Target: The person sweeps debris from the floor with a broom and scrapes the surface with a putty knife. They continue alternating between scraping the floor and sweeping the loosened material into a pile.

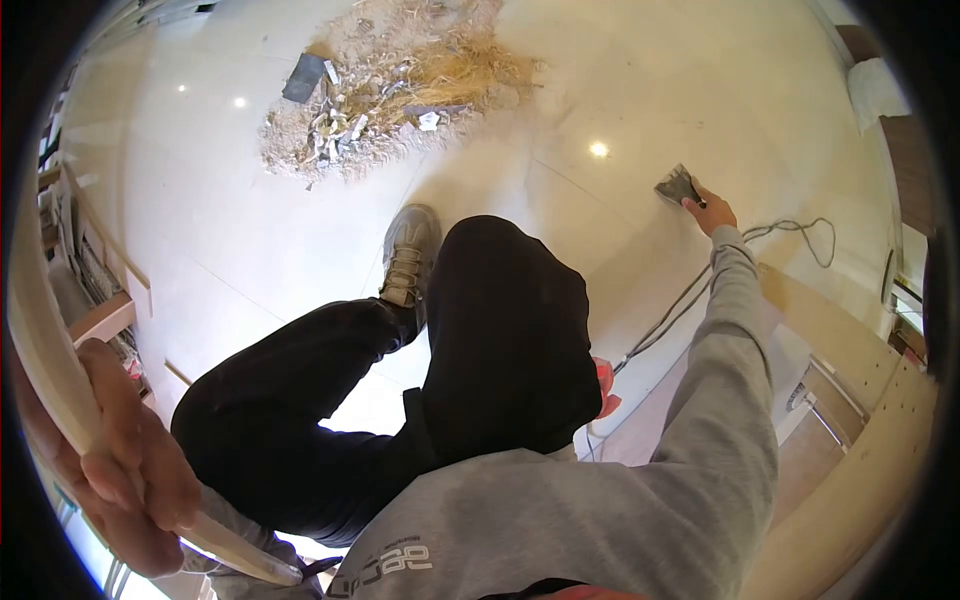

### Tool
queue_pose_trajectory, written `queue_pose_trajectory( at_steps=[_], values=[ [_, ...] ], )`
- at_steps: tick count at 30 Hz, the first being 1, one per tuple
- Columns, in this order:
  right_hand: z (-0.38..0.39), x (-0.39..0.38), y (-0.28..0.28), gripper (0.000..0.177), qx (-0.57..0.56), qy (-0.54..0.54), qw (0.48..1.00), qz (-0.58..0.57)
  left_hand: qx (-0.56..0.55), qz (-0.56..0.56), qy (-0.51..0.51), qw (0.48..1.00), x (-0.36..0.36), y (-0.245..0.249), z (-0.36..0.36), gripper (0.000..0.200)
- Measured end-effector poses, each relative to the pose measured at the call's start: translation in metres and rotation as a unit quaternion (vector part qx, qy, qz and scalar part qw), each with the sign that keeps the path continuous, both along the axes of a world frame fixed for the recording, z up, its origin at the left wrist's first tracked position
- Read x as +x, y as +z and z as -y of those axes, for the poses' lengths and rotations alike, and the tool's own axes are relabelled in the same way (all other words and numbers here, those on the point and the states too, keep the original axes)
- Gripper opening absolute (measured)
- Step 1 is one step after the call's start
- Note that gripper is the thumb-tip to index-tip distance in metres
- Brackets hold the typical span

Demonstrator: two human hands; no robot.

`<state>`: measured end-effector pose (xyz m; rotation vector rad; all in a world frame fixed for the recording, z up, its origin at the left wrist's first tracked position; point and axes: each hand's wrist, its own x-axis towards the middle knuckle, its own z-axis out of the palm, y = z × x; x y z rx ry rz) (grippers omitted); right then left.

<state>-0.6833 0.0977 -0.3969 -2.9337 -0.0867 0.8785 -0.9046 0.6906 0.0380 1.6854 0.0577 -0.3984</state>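
My right hand (pixel 712 210) reaches out at the right, its fingers wrapped round a scraper (pixel 678 184) with a wide, dirty blade. The blade lies close to or on the pale floor (pixel 520 230); exact contact is hard to make out. At the lower left, close to the camera, my left hand (pixel 135 465) is closed around a long pale wooden pole (pixel 60 370). That pole runs from the left edge down to beside my grey sweatshirt, and its upper end is out of view.
A heap of shavings and scraps (pixel 385 105) lies on the floor ahead, with a dark flat piece (pixel 303 78) at its left. A looped cable (pixel 690 290) runs beneath my right arm. Wooden boards (pixel 830 330) stand at the right, more wooden pieces (pixel 105 318) at the left.
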Motion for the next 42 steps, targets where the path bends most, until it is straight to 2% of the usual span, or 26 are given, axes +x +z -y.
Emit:
queue_pose_trajectory(
  at_steps=[2,4,6,8,14,16,19,20,22,23,24,26,28,30,32,33,35,37,39,41,42],
  values=[
    [0.000,0.010,-0.008,0.060,-0.031,0.011,0.999,-0.022,0.036,-0.045,0.048,0.997,0.008,-0.001,0.000,0.027],
    [-0.032,0.035,-0.011,0.061,-0.010,0.093,0.996,0.011,0.067,-0.012,0.088,0.994,0.006,-0.008,0.012,0.025],
    [-0.088,0.052,0.006,0.062,-0.008,0.093,0.996,-0.011,0.086,0.022,0.109,0.990,0.002,-0.013,0.023,0.024],
    [-0.110,0.053,0.015,0.062,-0.019,0.089,0.996,-0.018,0.089,0.033,0.124,0.988,0.000,-0.014,0.026,0.024],
    [-0.066,0.073,0.022,0.059,-0.070,0.107,0.991,-0.046,0.105,0.015,0.146,0.984,-0.015,-0.012,0.019,0.028],
    [-0.088,0.076,0.035,0.057,-0.141,0.111,0.982,-0.057,0.106,0.009,0.141,0.984,-0.018,-0.011,0.022,0.035],
    [-0.114,0.089,0.029,0.056,-0.115,0.191,0.975,-0.004,0.161,0.040,0.151,0.974,-0.017,-0.009,0.029,0.046],
    [-0.138,0.087,0.026,0.057,-0.104,0.175,0.979,-0.012,0.179,0.051,0.159,0.970,-0.016,-0.009,0.033,0.048],
    [-0.159,0.080,0.017,0.059,-0.089,0.157,0.983,-0.018,0.104,0.063,0.171,0.978,-0.011,-0.009,0.037,0.042],
    [-0.163,0.076,0.011,0.059,-0.046,0.130,0.990,-0.018,0.081,0.067,0.172,0.979,-0.007,-0.007,0.037,0.040],
    [-0.165,0.072,0.005,0.058,-0.005,0.103,0.994,-0.021,0.009,0.015,0.151,0.988,-0.003,-0.002,0.032,0.033],
    [-0.147,0.069,0.007,0.058,0.004,0.110,0.993,-0.030,-0.067,-0.039,0.137,0.988,-0.002,-0.003,0.018,0.031],
    [-0.108,0.052,0.015,0.059,-0.017,0.120,0.992,-0.022,-0.161,-0.055,0.025,0.985,-0.003,-0.015,-0.010,0.030],
    [-0.050,0.034,0.014,0.060,-0.013,0.107,0.994,-0.014,-0.254,-0.073,-0.085,0.961,-0.006,-0.028,-0.035,0.031],
    [0.000,0.014,0.015,0.059,-0.024,0.051,0.998,-0.033,-0.297,-0.078,-0.138,0.941,-0.013,-0.029,-0.022,0.032],
    [0.013,0.016,0.007,0.059,-0.025,0.053,0.998,-0.035,-0.094,-0.006,0.033,0.995,-0.025,-0.019,0.010,0.029],
    [0.032,0.011,-0.011,0.061,0.017,0.001,0.999,-0.036,0.120,0.061,0.198,0.971,-0.028,-0.010,0.024,0.026],
    [-0.014,0.017,-0.011,0.062,0.030,0.009,0.999,-0.011,0.183,0.050,0.025,0.981,-0.019,0.001,-0.007,0.026],
    [-0.061,0.032,0.000,0.063,0.044,0.019,0.999,0.020,0.241,0.042,-0.146,0.958,-0.012,0.012,-0.035,0.030],
    [-0.081,0.030,0.008,0.064,-0.007,-0.003,1.000,-0.019,0.269,0.034,-0.240,0.932,-0.012,0.014,-0.036,0.032],
    [-0.068,0.034,0.003,0.064,-0.002,-0.002,1.000,-0.013,0.378,0.193,-0.184,0.887,-0.022,0.006,-0.031,0.031]
  ],
)
